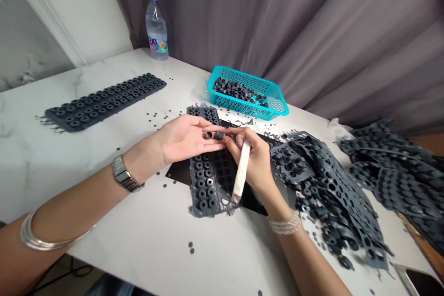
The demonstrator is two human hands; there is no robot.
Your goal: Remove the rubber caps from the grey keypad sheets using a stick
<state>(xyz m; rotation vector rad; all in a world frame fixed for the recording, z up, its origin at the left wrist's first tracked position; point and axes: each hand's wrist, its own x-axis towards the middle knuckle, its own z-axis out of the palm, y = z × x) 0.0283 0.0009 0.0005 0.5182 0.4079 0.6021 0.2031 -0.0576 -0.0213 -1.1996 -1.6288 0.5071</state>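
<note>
My left hand [183,138] is palm up with its fingers stretched out, and small dark rubber rings [208,135] lie on the fingers. My right hand [255,157] is closed around a white-wrapped tool [242,166], whose dark pointed tip shows beyond the knuckles. Its thumb and fingertips meet the left fingertips beside a second small dark piece [219,135]. Below both hands lies a dark rubber sheet [203,185] with rows of round rings on its left side and open holes on its right. It rests across a black mat [178,173].
A turquoise basket [249,111] holding many dark rings stands behind the hands. Another ringed sheet [104,101] lies at left, near a water bottle [157,30]. Perforated sheets [333,180] and loose rings pile up at right. A phone-like object [419,282] sits at the lower right.
</note>
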